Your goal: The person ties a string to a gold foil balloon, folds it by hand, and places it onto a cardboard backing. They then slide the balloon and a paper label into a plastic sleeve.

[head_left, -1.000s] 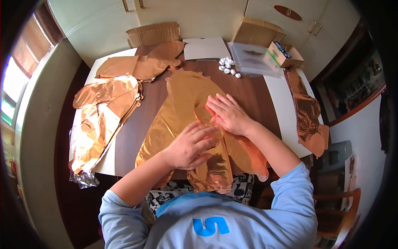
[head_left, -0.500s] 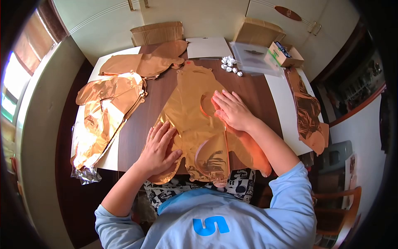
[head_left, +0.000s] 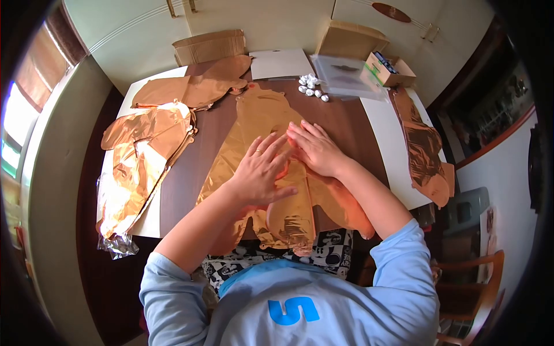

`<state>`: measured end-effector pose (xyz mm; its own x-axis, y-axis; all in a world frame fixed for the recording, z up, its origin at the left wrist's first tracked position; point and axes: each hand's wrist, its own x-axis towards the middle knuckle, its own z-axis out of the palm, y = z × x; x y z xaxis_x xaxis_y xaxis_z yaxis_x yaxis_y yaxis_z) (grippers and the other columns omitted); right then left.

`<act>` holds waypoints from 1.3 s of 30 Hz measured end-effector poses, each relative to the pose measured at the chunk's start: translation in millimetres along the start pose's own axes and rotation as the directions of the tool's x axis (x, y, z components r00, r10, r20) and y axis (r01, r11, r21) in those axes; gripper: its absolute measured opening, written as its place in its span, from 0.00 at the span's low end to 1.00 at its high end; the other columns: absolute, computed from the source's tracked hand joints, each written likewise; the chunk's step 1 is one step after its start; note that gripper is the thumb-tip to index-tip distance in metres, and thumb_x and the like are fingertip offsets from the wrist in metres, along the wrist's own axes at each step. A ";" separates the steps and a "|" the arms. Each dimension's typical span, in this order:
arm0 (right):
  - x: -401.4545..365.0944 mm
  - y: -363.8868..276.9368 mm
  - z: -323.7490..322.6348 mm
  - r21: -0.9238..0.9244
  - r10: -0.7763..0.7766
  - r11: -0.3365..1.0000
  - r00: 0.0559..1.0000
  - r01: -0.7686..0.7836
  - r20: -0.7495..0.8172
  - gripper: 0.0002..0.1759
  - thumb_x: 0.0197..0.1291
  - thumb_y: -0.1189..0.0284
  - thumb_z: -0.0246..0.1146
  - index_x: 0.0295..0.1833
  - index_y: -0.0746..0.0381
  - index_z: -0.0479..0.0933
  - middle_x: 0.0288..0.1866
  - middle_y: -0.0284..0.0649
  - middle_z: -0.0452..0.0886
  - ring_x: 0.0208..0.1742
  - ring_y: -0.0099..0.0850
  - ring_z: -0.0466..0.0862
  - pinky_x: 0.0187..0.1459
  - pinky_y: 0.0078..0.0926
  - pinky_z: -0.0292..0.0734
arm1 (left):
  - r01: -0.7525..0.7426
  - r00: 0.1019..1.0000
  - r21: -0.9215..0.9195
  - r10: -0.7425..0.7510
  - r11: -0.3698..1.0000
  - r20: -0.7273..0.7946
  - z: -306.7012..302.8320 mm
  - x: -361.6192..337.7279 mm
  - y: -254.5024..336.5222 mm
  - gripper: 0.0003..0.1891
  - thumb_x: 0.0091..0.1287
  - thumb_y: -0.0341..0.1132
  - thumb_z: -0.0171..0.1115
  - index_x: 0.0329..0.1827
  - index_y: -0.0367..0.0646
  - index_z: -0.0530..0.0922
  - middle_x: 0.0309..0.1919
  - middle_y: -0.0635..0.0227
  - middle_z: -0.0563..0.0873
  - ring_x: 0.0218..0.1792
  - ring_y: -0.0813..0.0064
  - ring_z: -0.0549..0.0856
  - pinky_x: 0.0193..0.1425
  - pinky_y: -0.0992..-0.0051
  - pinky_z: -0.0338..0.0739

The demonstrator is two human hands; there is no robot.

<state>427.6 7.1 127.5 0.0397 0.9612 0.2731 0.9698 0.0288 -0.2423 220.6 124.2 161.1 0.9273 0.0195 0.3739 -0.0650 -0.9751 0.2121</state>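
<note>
A flat gold foil balloon lies spread over the table in front of me, its lower lobes reaching the near edge. My left hand is over the middle of the foil, fingers spread and thumb pointing right. Its fingertips come right up to those of my right hand. That hand rests flat with fingers stretched out, on the right side of the balloon by a curved fold. Both hands are open. Part of the foil's centre is hidden beneath them.
On the left lie stacks of copper foil balloons, and more foil hangs over the right edge. Behind are small white wrapped pieces, a white board, clear plastic sheets and a small open box.
My left hand has moved right and away from me, from the left lobe to the middle beside my right hand. The right hand stays on the same part of the foil.
</note>
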 end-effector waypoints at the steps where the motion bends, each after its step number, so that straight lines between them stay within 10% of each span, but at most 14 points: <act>1: 0.2 -0.4 -0.2 0.010 0.013 1.000 1.000 -0.013 0.006 0.29 0.74 0.56 0.51 0.73 0.61 0.66 0.78 0.46 0.63 0.79 0.50 0.58 0.77 0.46 0.50 | 0.022 0.999 -0.008 -0.022 1.000 0.039 5.4 -1.9 -3.4 0.45 0.61 0.65 0.61 0.72 0.39 0.68 0.71 0.49 0.68 0.74 0.48 0.64 0.78 0.51 0.54; 6: -5.5 3.1 -0.9 0.192 0.061 0.981 0.976 -0.020 -0.207 0.26 0.71 0.60 0.58 0.68 0.62 0.70 0.73 0.48 0.69 0.73 0.49 0.66 0.72 0.43 0.61 | 0.040 0.996 -0.018 -0.039 0.999 0.084 14.2 -5.7 -8.4 0.47 0.59 0.67 0.62 0.72 0.40 0.68 0.72 0.50 0.68 0.74 0.48 0.64 0.78 0.51 0.55; 9: -30.8 -19.9 -51.9 0.264 0.351 0.910 0.934 -0.321 -0.073 0.24 0.66 0.59 0.63 0.59 0.64 0.74 0.60 0.48 0.76 0.61 0.48 0.76 0.63 0.43 0.70 | 0.049 0.995 -0.018 -0.047 0.999 0.091 11.5 -6.6 -7.1 0.47 0.59 0.67 0.62 0.72 0.39 0.68 0.71 0.50 0.68 0.74 0.48 0.64 0.78 0.52 0.55; 12: -78.4 -45.9 -87.9 -0.182 0.512 0.837 0.856 -0.516 -0.074 0.28 0.56 0.54 0.70 0.49 0.66 0.76 0.47 0.48 0.79 0.51 0.47 0.79 0.56 0.42 0.75 | 0.055 0.994 -0.016 -0.054 0.998 0.097 12.0 -5.5 -7.8 0.47 0.59 0.67 0.61 0.72 0.39 0.68 0.71 0.50 0.68 0.74 0.48 0.63 0.78 0.52 0.55; 16: -119.2 -52.8 -99.9 -0.231 0.708 0.691 0.706 -0.685 0.026 0.25 0.53 0.55 0.71 0.42 0.67 0.75 0.46 0.51 0.80 0.50 0.50 0.82 0.52 0.47 0.77 | 0.062 0.994 -0.026 -0.059 0.998 0.096 13.7 -5.2 -9.4 0.47 0.59 0.68 0.61 0.72 0.40 0.68 0.71 0.50 0.68 0.74 0.48 0.63 0.78 0.51 0.55; 22: -111.3 -57.7 -96.5 0.190 0.700 0.654 0.681 -0.732 0.216 0.21 0.55 0.61 0.69 0.29 0.69 0.73 0.28 0.48 0.81 0.33 0.41 0.84 0.38 0.42 0.77 | 0.067 0.992 -0.033 -0.063 0.997 0.108 12.5 -4.0 -7.5 0.46 0.58 0.67 0.62 0.71 0.40 0.69 0.71 0.50 0.68 0.74 0.48 0.63 0.78 0.51 0.55; 24: -98.9 -72.8 -101.4 0.512 0.583 0.635 0.794 -0.579 0.174 0.15 0.58 0.70 0.68 0.28 0.67 0.71 0.21 0.38 0.72 0.25 0.18 0.71 0.26 0.28 0.70 | 0.069 0.993 -0.033 -0.066 0.997 0.097 14.5 -7.0 -7.1 0.47 0.57 0.66 0.64 0.71 0.40 0.69 0.72 0.51 0.67 0.75 0.49 0.63 0.78 0.51 0.55; 26: -82.8 -105.6 -97.6 0.824 0.425 0.390 0.874 -0.411 0.235 0.13 0.58 0.71 0.70 0.31 0.63 0.72 0.25 0.33 0.73 0.28 0.19 0.71 0.30 0.25 0.71 | 0.053 0.996 -0.028 -0.050 0.998 0.078 17.4 -7.2 -7.7 0.49 0.54 0.65 0.65 0.71 0.37 0.68 0.73 0.52 0.66 0.75 0.50 0.63 0.78 0.53 0.55; 28: -63.9 -118.7 -82.0 0.693 0.025 0.720 0.999 -0.048 0.044 0.09 0.58 0.71 0.72 0.38 0.62 0.79 0.32 0.35 0.80 0.37 0.28 0.81 0.42 0.27 0.76 | 0.011 0.995 0.012 -0.013 1.000 0.094 20.3 -10.7 -15.2 0.43 0.57 0.57 0.63 0.71 0.37 0.67 0.73 0.54 0.66 0.75 0.52 0.62 0.79 0.54 0.53; 30: -51.7 -117.1 -69.1 0.834 -0.092 0.548 0.996 0.067 -0.019 0.07 0.59 0.72 0.70 0.38 0.62 0.80 0.35 0.37 0.82 0.40 0.30 0.83 0.43 0.28 0.77 | -0.060 0.996 0.185 0.048 0.981 0.070 40.5 -17.7 -35.2 0.38 0.60 0.50 0.61 0.70 0.36 0.67 0.73 0.55 0.65 0.76 0.55 0.61 0.80 0.55 0.53; 32: -48.7 -86.5 -57.4 0.793 0.093 0.609 0.991 0.016 -0.092 0.05 0.62 0.72 0.68 0.38 0.63 0.81 0.37 0.38 0.83 0.40 0.31 0.83 0.44 0.28 0.78 | -0.125 0.991 0.477 0.132 0.870 0.019 77.8 -25.9 -63.0 0.35 0.62 0.45 0.58 0.71 0.35 0.66 0.74 0.56 0.64 0.76 0.56 0.61 0.80 0.56 0.53; 36: -41.1 -40.8 -28.9 0.293 0.240 0.944 0.922 -0.150 -0.304 0.18 0.65 0.65 0.65 0.55 0.64 0.80 0.59 0.48 0.80 0.60 0.45 0.80 0.61 0.40 0.75 | -0.032 0.999 0.005 0.032 0.999 0.000 47.1 -17.7 -36.5 0.32 0.63 0.43 0.55 0.71 0.37 0.68 0.75 0.54 0.61 0.76 0.56 0.60 0.81 0.56 0.52; 39: -35.0 -47.8 -23.5 0.133 0.144 0.981 0.990 -0.142 -0.006 0.34 0.71 0.55 0.57 0.73 0.67 0.64 0.77 0.49 0.64 0.78 0.47 0.61 0.76 0.49 0.52 | -0.113 0.992 0.005 0.113 0.994 -0.063 44.1 -23.3 -35.4 0.33 0.64 0.43 0.54 0.71 0.36 0.66 0.76 0.51 0.60 0.77 0.53 0.58 0.81 0.56 0.51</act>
<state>385.5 -34.3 151.4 0.1804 0.9537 0.2408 0.9137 -0.0718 -0.4001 217.5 148.6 105.1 0.8889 -0.0766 0.4516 -0.1671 -0.9722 0.1640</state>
